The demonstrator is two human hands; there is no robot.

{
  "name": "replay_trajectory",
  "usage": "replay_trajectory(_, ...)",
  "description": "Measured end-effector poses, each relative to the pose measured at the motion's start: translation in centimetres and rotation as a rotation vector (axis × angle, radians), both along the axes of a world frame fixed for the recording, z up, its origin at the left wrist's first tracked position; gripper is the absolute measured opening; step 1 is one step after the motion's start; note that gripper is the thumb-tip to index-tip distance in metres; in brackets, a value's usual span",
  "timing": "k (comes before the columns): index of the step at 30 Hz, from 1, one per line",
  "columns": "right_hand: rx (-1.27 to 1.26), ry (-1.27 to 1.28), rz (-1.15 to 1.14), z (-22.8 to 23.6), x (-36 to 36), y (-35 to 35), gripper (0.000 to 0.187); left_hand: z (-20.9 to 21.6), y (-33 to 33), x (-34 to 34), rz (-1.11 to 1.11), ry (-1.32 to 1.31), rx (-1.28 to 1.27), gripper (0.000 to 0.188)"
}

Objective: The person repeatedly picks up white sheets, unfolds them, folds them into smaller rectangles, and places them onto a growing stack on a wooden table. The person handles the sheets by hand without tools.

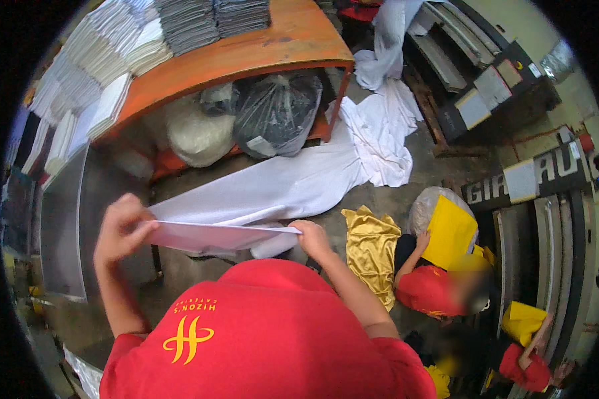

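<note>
A long white cloth (pixel 273 179) stretches in front of me, and its near edge is drawn out between my two hands. My left hand (pixel 125 223) pinches the left corner with thumb and fingers. At the other end, my right hand (pixel 313 238) grips the right corner. The held strip looks folded over and hangs slightly slack, close to my red shirt. Beyond my hands the fabric runs away to the right and lies bunched on the floor, with more of it trailing toward the far right.
An orange table (pixel 246 56) bears stacks of folded linens (pixel 130 43); a black plastic bag (pixel 279 113) sits beneath it. A grey panel (pixel 63 226) stands at left. Gold satin cloth (pixel 369 249) lies at right, near a co-worker (pixel 429 289) handling yellow cloth (pixel 449 233). Racks (pixel 539 246) line the right.
</note>
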State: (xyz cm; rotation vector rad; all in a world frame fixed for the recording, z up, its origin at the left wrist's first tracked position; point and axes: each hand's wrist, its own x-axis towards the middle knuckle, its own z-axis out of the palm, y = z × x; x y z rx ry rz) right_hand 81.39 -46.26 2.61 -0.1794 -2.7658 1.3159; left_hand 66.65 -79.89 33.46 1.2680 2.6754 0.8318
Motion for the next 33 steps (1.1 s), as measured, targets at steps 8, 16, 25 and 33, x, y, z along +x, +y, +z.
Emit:
replay_trajectory(8,-0.464,-0.236,0.159,-0.6,-0.7,6.3,0.042,6.9,-8.0,3.3,0.388,0.208,-0.084,0.015)
replay_trajectory(16,-0.691,-0.181,0.108,4.6,-3.3,18.4,0.018,8.4,-15.7,6.0,0.49,0.182,-0.063,0.025)
replay_trajectory(25,0.078,-0.133,-0.327,8.4,-3.1,30.7,0.022,-19.9,-11.4,5.9,0.496,-0.681,0.445,0.02)
replay_trajectory(33,0.025,-0.279,-0.109,1.2,-3.8,24.5,0.028,-13.5,-11.5,5.8,0.593,-0.56,0.92,0.025)
